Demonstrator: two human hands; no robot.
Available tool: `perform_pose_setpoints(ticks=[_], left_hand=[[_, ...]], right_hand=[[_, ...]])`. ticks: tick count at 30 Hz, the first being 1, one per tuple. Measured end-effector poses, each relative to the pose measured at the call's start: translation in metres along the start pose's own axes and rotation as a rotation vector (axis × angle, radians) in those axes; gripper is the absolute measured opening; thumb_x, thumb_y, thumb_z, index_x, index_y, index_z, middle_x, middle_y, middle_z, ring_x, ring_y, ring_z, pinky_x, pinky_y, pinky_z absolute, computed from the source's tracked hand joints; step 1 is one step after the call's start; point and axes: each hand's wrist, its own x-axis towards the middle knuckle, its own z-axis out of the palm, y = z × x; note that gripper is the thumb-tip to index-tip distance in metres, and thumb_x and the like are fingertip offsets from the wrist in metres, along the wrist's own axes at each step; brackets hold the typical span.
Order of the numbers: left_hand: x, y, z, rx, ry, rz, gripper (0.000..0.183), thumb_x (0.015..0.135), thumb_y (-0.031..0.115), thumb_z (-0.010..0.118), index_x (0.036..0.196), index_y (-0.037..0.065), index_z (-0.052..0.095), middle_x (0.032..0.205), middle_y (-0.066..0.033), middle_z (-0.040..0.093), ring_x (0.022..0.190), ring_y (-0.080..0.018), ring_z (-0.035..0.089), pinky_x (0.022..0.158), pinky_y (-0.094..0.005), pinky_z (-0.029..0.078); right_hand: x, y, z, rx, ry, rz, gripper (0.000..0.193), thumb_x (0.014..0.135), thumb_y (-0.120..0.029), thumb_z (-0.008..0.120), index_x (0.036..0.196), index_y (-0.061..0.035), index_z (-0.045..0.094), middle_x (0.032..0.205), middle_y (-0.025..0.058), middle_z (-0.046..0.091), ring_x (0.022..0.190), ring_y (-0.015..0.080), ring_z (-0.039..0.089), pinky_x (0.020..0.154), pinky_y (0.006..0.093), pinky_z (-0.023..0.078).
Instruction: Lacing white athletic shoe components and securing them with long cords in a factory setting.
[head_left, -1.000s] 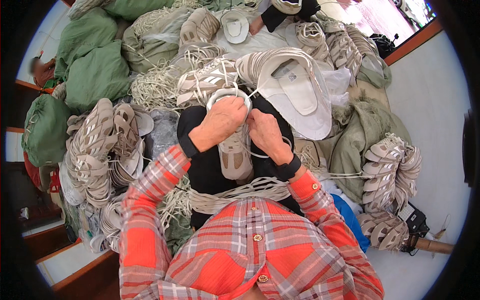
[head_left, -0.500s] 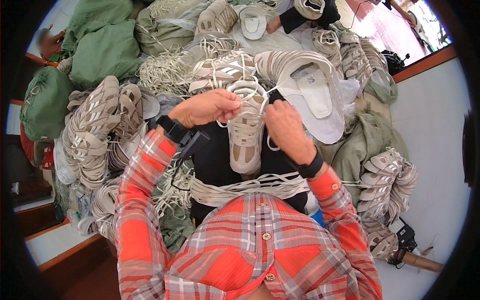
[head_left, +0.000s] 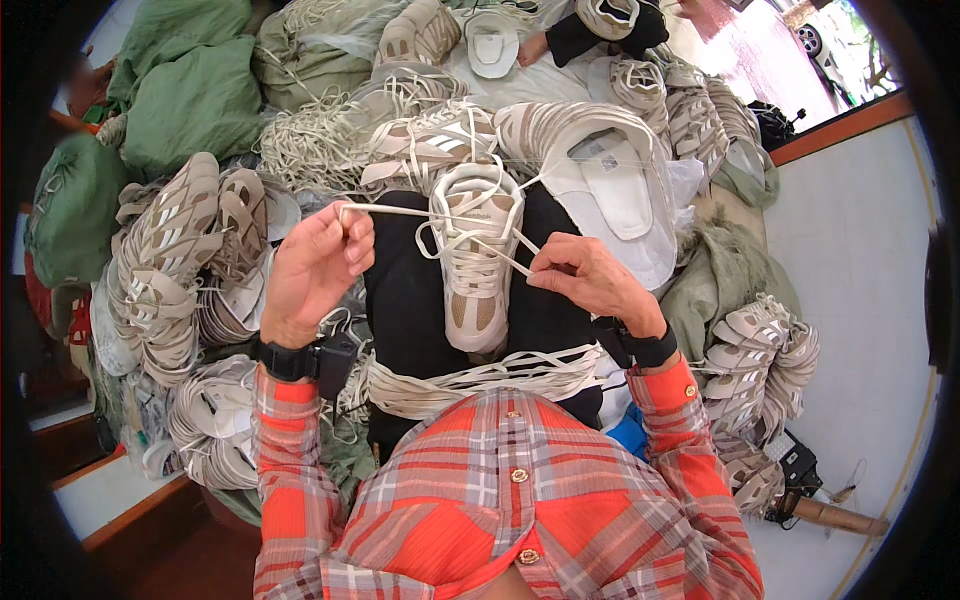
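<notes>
A beige and white sneaker upper (head_left: pixel 477 285) lies toe toward me between my black-clad thighs, its tongue and collar at the far end. My left hand (head_left: pixel 318 262), out to its left, pinches one end of a cream shoelace (head_left: pixel 392 210) stretched taut from the eyelets. On the other side, my right hand (head_left: pixel 590 277) pinches a second stretch of lace that runs down from the upper's right edge. A loose loop of lace hangs at the upper's left side. Across my lap rests a bundle of spare cream laces (head_left: pixel 480 384).
Stacked uppers (head_left: pixel 165 265) lie to the left, and more (head_left: pixel 765 355) to the right. Ahead stand a nested stack of uppers with a white sole lining (head_left: pixel 610 190) and a tangled lace heap (head_left: pixel 315 145). Green sacks (head_left: pixel 205 110) fill the far left. Another person's foot (head_left: pixel 533 48) shows at the top.
My left hand has pulled away to the left, drawing its lace end out straight. My right hand has moved slightly down and turned, holding lace. Both were close over the upper before.
</notes>
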Motion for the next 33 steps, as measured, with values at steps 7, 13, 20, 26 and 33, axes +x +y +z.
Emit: perform_pose_setpoints(ticks=[7, 13, 20, 26, 33], left_hand=[[0.017, 0.02, 0.052, 1.355, -0.103, 0.124, 0.005, 0.088, 0.003, 0.052, 0.092, 0.003, 0.049, 0.083, -0.0034, 0.048, 0.073, -0.0155, 0.047, 0.067, -0.0264, 0.039], [0.07, 0.002, 0.072, 1.161, -0.514, 0.034, 0.006, 0.086, 0.006, 0.057, 0.086, 0.002, 0.053, 0.084, -0.0065, 0.051, 0.077, -0.0192, 0.049, 0.071, -0.027, 0.04], [0.12, -0.08, 0.013, 1.835, -0.095, 0.408, 0.014, 0.084, 0.008, 0.058, 0.096, 0.002, 0.059, 0.092, -0.0147, 0.056, 0.083, -0.0292, 0.056, 0.07, -0.0363, 0.045], [0.081, -0.091, 0.025, 1.302, -0.248, 0.291, 0.025, 0.072, -0.001, 0.065, 0.097, 0.001, 0.06, 0.089, -0.012, 0.053, 0.081, -0.0292, 0.056, 0.068, -0.0357, 0.047], [0.073, -0.103, 0.01, 0.964, 0.272, 0.155, 0.023, 0.094, 0.02, 0.056, 0.101, 0.001, 0.066, 0.07, 0.0038, 0.057, 0.058, -0.0013, 0.04, 0.051, -0.0183, 0.032]], right_hand=[[0.018, -0.02, 0.029, -0.123, 0.378, 0.089, 0.019, 0.083, -0.018, 0.064, 0.097, -0.0043, 0.061, 0.058, 0.014, 0.057, 0.053, 0.0308, 0.058, 0.05, 0.0373, 0.044], [0.02, -0.009, 0.047, -0.411, 0.373, -0.302, 0.012, 0.085, -0.02, 0.059, 0.089, -0.0089, 0.063, 0.059, 0.0126, 0.058, 0.055, 0.0303, 0.06, 0.05, 0.0385, 0.046], [0.016, -0.008, 0.056, -0.45, 0.458, -0.314, 0.013, 0.078, -0.018, 0.071, 0.082, -0.0067, 0.068, 0.053, 0.008, 0.052, 0.047, 0.024, 0.053, 0.045, 0.0322, 0.041], [0.031, -0.007, 0.058, -0.145, 0.712, -0.155, 0.013, 0.08, -0.02, 0.069, 0.082, -0.008, 0.065, 0.055, 0.0121, 0.054, 0.046, 0.0264, 0.055, 0.043, 0.0338, 0.041], [0.019, 0.015, 0.041, 0.056, 0.574, 0.36, 0.029, 0.082, -0.026, 0.066, 0.092, 0.0014, 0.063, 0.054, 0.0135, 0.056, 0.044, 0.0238, 0.055, 0.045, 0.0325, 0.043]])
